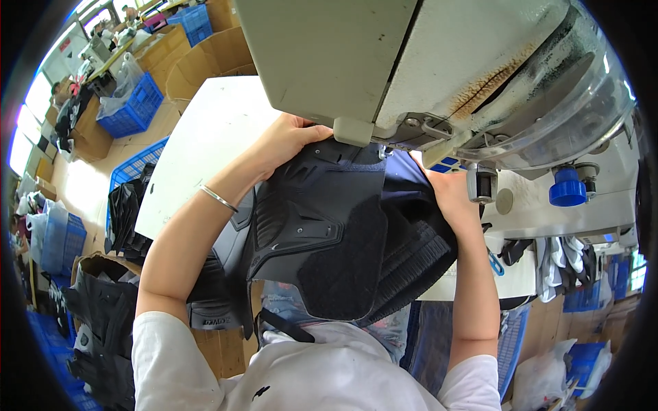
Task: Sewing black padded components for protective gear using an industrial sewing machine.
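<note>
A black protective pad [329,233] with moulded ridged panels, a fuzzy flap and elastic bands lies under the head of a sewing machine [322,61]. My left hand [291,140] pinches its far left edge, thumb on top, close beside the machine's needle area. At the right, my right hand [449,195] grips the pad's far edge by a dark blue lining [406,175]; the machine partly hides its fingers. The pad's near part hangs over my lap, with a black strap [288,326] dangling from it. The needle's contact with the pad cannot be made out.
A white table [199,147] extends left of the machine. Blue crates [137,106] and cardboard boxes [205,61] stand on the floor at the left. More black pieces [103,315] fill a box nearby. A blue knob [567,186] juts from the machine at the right.
</note>
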A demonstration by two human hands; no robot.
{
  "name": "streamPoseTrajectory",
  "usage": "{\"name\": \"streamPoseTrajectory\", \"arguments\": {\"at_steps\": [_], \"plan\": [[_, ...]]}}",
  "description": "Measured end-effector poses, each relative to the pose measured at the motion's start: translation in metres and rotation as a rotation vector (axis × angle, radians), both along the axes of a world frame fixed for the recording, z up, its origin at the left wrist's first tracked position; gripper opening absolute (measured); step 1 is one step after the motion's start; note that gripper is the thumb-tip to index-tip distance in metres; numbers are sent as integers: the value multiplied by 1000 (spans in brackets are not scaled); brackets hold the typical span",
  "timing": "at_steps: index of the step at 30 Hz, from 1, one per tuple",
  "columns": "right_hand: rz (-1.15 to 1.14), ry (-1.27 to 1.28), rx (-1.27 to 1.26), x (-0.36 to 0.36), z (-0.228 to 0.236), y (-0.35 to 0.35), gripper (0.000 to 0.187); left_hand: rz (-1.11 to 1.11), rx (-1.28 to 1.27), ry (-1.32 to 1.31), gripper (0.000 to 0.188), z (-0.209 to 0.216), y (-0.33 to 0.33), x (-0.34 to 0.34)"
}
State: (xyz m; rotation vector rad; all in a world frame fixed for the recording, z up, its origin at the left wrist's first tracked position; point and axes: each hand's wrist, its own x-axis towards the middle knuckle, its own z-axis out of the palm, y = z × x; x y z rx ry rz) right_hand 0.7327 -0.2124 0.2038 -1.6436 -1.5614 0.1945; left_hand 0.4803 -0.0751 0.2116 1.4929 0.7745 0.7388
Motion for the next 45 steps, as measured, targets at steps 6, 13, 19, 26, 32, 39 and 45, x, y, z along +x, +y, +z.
{"name": "streamPoseTrajectory", "arguments": {"at_steps": [6, 13, 19, 26, 32, 39, 45], "plan": [[-30, -121, -14, 11, -7, 4, 13, 129, 105, 157, 33, 21, -12, 3], [31, -138, 91, 27, -25, 10, 17, 144, 85, 162, 35, 23, -13, 2], [73, -107, 83, 24, -22, 13, 19, 159, 177, 190, 36, 26, -11, 3], [97, -1, 83, 32, -29, 22, 26, 166, 198, 103, 31, 25, -12, 3], [52, 50, 183, 43, -39, 28, 29, 183, 406, 320, 29, 44, -23, 1], [80, 37, 294, 45, -21, 16, 29, 199, 707, 621, 25, 68, -38, 6], [-533, 102, 446, -21, -2, -69, 54, 276, 941, 882, 22, 87, -49, -20]]}}
